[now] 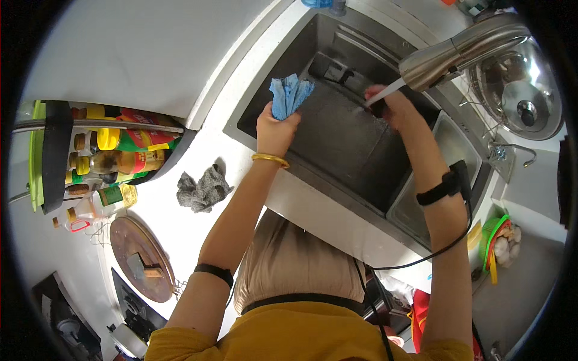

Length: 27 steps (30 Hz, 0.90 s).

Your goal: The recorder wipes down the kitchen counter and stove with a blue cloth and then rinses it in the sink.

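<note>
Bunched in my left hand (pixel 277 131) is a blue cloth (pixel 289 97), its folds fanning upward over the left part of a dark sink basin (pixel 334 135). My right hand (pixel 390 106) is at the basin's right side, in the stream of water (pixel 386 92) from a brushed-metal faucet (pixel 451 54). Its fingers are blurred and partly covered by the stream, so I cannot tell if they hold anything. A thin layer of water lies on the basin floor. To the left of my left forearm, a crumpled grey cloth (pixel 203 188) rests on the white counter (pixel 216 234).
A metal drainer tray (pixel 456 140) sits at the sink's right, near a shiny pot lid (pixel 515 90). On the left are a rack of bottles (pixel 117 153) and a round chopping board (pixel 131 239) bearing a cleaver (pixel 142 266). A black cable (pixel 420 261) hangs from my right arm.
</note>
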Each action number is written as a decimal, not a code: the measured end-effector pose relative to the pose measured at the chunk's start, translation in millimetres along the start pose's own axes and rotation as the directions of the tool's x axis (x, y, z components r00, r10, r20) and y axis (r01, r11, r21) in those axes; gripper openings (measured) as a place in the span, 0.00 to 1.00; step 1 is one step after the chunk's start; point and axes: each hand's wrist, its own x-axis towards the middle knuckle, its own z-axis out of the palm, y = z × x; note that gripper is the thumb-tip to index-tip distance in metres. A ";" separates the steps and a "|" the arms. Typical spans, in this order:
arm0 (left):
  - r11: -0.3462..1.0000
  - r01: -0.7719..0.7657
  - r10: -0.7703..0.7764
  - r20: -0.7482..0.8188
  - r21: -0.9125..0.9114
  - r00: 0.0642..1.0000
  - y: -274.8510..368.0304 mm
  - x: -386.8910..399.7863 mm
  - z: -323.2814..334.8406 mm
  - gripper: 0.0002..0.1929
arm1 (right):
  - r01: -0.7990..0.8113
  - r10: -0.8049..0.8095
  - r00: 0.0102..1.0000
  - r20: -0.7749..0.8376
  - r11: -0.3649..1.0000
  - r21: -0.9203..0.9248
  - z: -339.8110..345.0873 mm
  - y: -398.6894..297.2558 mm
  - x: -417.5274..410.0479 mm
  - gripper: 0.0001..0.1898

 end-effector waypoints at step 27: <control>0.779 0.418 -0.324 0.270 -0.468 0.907 -19.8 5.1 30.8 0.11 | -0.118 0.052 0.993 0.107 0.583 0.804 -102.7 72.4 -146.7 0.18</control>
